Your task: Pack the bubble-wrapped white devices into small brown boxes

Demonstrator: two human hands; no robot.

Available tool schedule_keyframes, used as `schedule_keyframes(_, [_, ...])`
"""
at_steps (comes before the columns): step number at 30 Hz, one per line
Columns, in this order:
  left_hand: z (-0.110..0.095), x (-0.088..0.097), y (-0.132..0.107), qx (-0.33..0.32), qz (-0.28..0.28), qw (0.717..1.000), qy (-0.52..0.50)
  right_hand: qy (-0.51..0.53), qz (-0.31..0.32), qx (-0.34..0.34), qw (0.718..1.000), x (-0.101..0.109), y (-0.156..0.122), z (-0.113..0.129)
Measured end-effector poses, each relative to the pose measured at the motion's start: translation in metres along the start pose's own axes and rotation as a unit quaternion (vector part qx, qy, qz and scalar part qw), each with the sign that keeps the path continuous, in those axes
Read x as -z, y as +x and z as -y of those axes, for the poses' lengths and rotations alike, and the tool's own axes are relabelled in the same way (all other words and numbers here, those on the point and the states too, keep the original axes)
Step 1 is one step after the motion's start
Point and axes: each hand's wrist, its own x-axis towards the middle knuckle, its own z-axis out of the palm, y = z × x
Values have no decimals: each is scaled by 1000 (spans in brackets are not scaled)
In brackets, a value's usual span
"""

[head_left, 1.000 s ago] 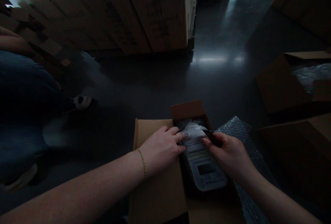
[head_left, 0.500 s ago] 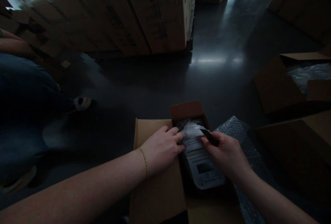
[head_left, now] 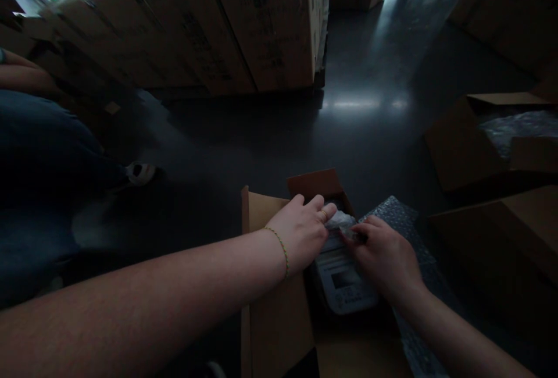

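Observation:
A pale device point(head_left: 349, 293) with a small dark screen lies in an open cardboard box point(head_left: 279, 331). Crumpled clear plastic wrap point(head_left: 340, 219) covers its far end. My left hand point(head_left: 303, 235) reaches over the box's left side, fingers bent and closed on the wrap's left edge; its fingertips are partly hidden. On the other side, my right hand point(head_left: 383, 253) is closed at the wrap's right edge, thumb and fingers pinched. A dark flat tool point(head_left: 361, 237) shows only slightly between these fingers; the rest is hidden.
Bubble wrap point(head_left: 392, 212) lies along the box's right side. Further right stand open cartons point(head_left: 462, 145), one with bubble wrap inside. Large stacked cartons point(head_left: 270, 35) rise ahead on a pallet. At left is a person in jeans point(head_left: 47, 139), with a shoe point(head_left: 140, 173) on the floor.
My left hand has moved right and slightly up, onto the wrap, nearer my right hand. The dark tool in my right hand has turned mostly out of sight. The box's left flap has tilted up.

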Motion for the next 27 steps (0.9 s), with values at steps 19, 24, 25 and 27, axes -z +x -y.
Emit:
schedule_keyframes(19, [9,-13,40,63,52,979,-185,18,97,-125,987,8,18,-1])
schedule_keyframes(24, [2,-33,31,151,-54,943,-291,25,86,-114,989,6,19,-3])
schedule_keyframes(25, [-1,-36,29,171,-69,936,-299,23,87,-114,989,6,19,-4])
schedule_keyframes(27, [-7,-43,28,202,-88,924,-311,21,94,-118,988,6,20,-3])
